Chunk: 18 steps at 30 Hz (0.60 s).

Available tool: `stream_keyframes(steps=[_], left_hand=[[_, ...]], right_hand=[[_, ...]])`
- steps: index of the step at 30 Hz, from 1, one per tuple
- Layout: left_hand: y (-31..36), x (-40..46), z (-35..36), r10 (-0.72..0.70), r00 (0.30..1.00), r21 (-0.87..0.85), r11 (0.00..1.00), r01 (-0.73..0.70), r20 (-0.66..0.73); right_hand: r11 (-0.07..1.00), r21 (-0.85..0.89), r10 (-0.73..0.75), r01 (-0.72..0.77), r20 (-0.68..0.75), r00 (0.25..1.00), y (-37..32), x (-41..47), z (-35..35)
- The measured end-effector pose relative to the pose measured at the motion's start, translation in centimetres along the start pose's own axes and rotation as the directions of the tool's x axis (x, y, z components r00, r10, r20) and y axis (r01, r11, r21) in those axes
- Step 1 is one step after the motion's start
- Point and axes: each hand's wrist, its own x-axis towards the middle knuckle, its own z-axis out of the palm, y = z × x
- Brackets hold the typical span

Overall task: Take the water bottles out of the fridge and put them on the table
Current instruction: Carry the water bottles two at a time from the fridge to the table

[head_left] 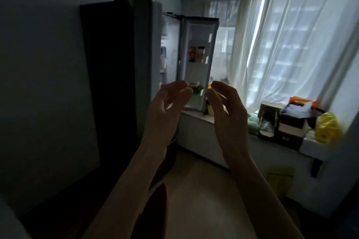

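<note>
Water bottles cannot be made out with certainty anywhere in the dim, blurred view; if any are present, they are judged to sit inside the fridge [114,68], whose door [198,60] is swung open at about 12 o'clock. On the door's shelves two jars or cartons [196,54] are seen, one reddish and one yellow, with a green and pale item [195,87] on a lower shelf; none can be identified as a bottle. No table is recognised in view.

Both hands are raised in front of the door, palms turned towards each other. The left hand [165,110] at 10 o'clock of centre and the right hand [227,114] at 2 o'clock are held with fingers loosely spread and gently bent, and nothing is gripped by either.

For the step in hand, a reach into the lit interior at 11 o'clock is advised, and the shelves should be checked before anything is grasped. A bottle is best wrapped around its middle, since chilled plastic is likely to be smooth and possibly damp.

The fridge shell appears dark and flat-sided, the door lining pale moulded plastic. Sheer white curtains [287,44] hang in soft folds at 2 o'clock, over a ledge [196,117] holding cardboard boxes [291,122] and a crinkled yellow bag [327,128].
</note>
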Motion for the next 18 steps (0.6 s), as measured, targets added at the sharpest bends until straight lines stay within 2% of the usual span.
stream_keyframes(steps=[8,18], left_hand=[[-6.8,6.2,11.0,-0.031,0.999,0.019,0.999,0.031,-0.021],[-21.5,21.4,19.0,-0.016,0.998,-0.014,1.000,0.015,-0.062]], right_hand=[[1.000,0.008,0.010,-0.010,-0.010,1.000,7.4,8.7,-9.5],[1.000,0.013,0.019,-0.020,0.030,0.999,24.2,23.1,-11.7]])
